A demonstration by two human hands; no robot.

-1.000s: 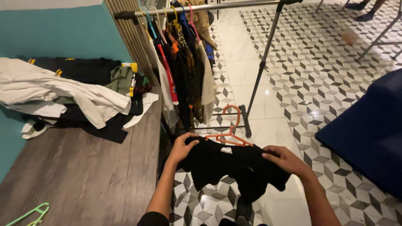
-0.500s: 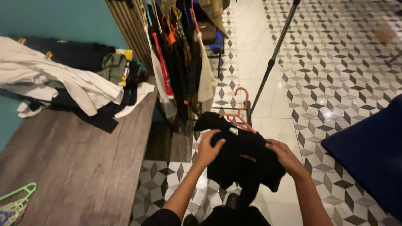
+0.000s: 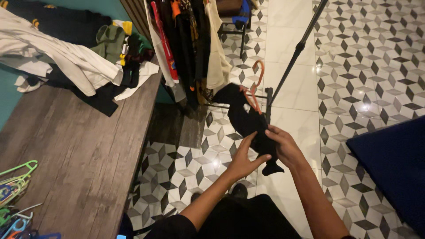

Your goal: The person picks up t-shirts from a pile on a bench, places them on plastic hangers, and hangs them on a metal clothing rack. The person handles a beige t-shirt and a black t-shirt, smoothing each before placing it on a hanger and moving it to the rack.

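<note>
1. Black garment point(image 3: 250, 121): held in front of me above the patterned tile floor point(image 3: 367, 66), stretching up and away from my hands toward an orange hanger point(image 3: 254, 90) at its far end.
2. My left hand point(image 3: 245, 159): fingers spread open, palm laid against the garment's lower left edge.
3. My right hand point(image 3: 285, 146): fingers curled over the garment's lower right part, closed on the cloth.
4. Clothes rack point(image 3: 294, 57): one dark slanted pole in view just beyond the garment; hanging clothes point(image 3: 190, 48) in dark, cream and red crowd its left side.
5. Tabletop point(image 3: 75, 155): grey wood, to my left. A heap of white, black and green clothes point(image 3: 71, 57) lies at its far end; green and blue hangers point(image 3: 15, 194) lie at its near left corner, cut off by the picture edge.
6. Dark blue cloth surface point(image 3: 392, 168): at right, cut off; what it is I cannot tell.
7. Hard to make out: how the hanger sits in the garment, and the garment's kind.
</note>
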